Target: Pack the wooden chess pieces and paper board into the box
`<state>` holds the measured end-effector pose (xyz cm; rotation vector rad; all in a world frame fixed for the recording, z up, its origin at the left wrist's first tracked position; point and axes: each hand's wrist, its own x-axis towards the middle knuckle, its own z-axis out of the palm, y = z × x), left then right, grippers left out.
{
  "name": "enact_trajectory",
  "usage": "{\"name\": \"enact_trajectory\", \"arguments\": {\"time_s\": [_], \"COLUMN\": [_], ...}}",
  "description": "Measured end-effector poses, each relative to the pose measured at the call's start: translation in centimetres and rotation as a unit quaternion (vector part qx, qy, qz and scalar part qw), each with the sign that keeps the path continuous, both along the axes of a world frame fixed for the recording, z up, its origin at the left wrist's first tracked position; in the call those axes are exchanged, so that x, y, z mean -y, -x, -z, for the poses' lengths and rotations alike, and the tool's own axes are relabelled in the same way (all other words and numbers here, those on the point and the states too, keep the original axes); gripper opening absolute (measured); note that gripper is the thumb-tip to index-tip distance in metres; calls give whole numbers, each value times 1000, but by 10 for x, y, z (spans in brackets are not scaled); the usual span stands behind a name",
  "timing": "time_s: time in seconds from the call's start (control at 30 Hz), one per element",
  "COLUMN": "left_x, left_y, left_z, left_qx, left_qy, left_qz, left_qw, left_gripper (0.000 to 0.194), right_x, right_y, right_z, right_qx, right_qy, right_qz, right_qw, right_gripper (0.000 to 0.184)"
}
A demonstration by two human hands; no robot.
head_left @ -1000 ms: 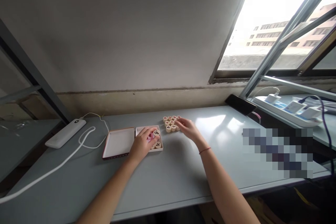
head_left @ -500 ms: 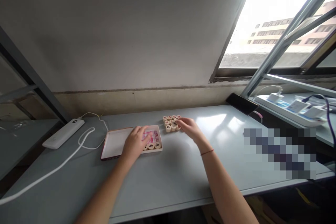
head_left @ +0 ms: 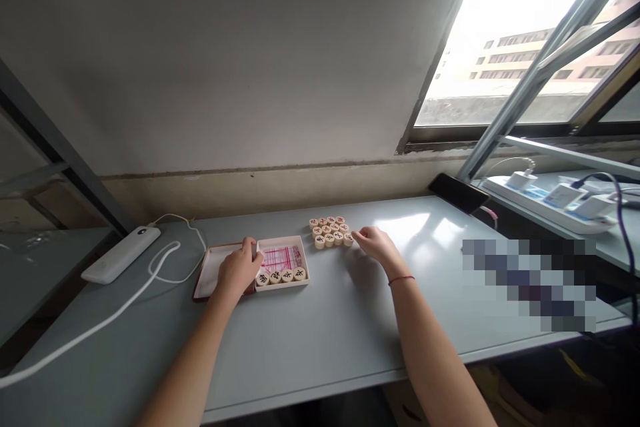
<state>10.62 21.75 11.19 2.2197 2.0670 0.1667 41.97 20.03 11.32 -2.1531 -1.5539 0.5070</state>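
1. On the left of the desk (head_left: pixel 300 347) lies a white power bank (head_left: pixel 121 253).
2. Your left hand (head_left: pixel 240 270) is over the open lid (head_left: pixel 213 263), its fingers at the inner edge; I cannot tell whether it grasps anything.
3. Just right, the box (head_left: pixel 306 263) holds four round pieces (head_left: pixel 287 275) along its near side.
4. Farther right, more pieces sit in rows.
5. Your right hand (head_left: pixel 377 245) has its fingertips at the near row's right-end piece (head_left: pixel 348 239); I cannot tell whether they grip it.
6. Far right rests a phone (head_left: pixel 459 193).

Beside the right hand (head_left: pixel 376 244), smooth wood-like discs (head_left: pixel 329 238) were seen; beside the left hand (head_left: pixel 239 269), a cardboard-like box (head_left: pixel 283 286); beneath both, a smooth, glossy desktop (head_left: pixel 310 340).
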Motion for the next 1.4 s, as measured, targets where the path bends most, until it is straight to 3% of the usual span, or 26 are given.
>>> {"name": "enact_trajectory", "arguments": {"time_s": [0.2, 0.33, 0.5, 0.67, 0.8, 0.93, 1.07, 1.2, 1.4], "left_x": [-1, -1, -1, -2, -4, -3, 4, 14, 19], "left_y": [-2, -3, -4, 0, 4, 4, 4, 2, 1], "left_z": [0, 1, 4, 5, 3, -1, -15, -27, -30], "left_qx": [8, 18, 38, 68, 94, 112, 130, 104, 93], "left_qy": [12, 11, 5, 14, 21, 15, -9, 49, 109], "left_qz": [-14, -15, -15, 38, 93, 110, 174, 185, 202], "left_qw": [1000, 1000, 999, 997, 991, 987, 976, 976, 969], "left_gripper": [27, 26, 25, 23, 23, 25, 31, 28, 25], "right_x": [3, 0, 1, 3, 4, 6, 7, 7, 6], "right_y": [5, 7, 8, 45, 80, 89, 88, 88, 88], "right_z": [-2, 1, -1, -3, 6, 14, 12, 10, 15], "right_qx": [20, 62, 59, -47, -90, -54, -44, -43, -32], "right_qy": [80, 64, 54, -58, -61, -64, -68, -60, -59], "right_qz": [-34, -27, -53, -215, -314, -321, -322, -320, -310], "right_qw": [996, 996, 995, 974, 943, 943, 943, 945, 948], "right_gripper": [25, 16, 24, 20, 24, 26, 23, 23, 26]}}
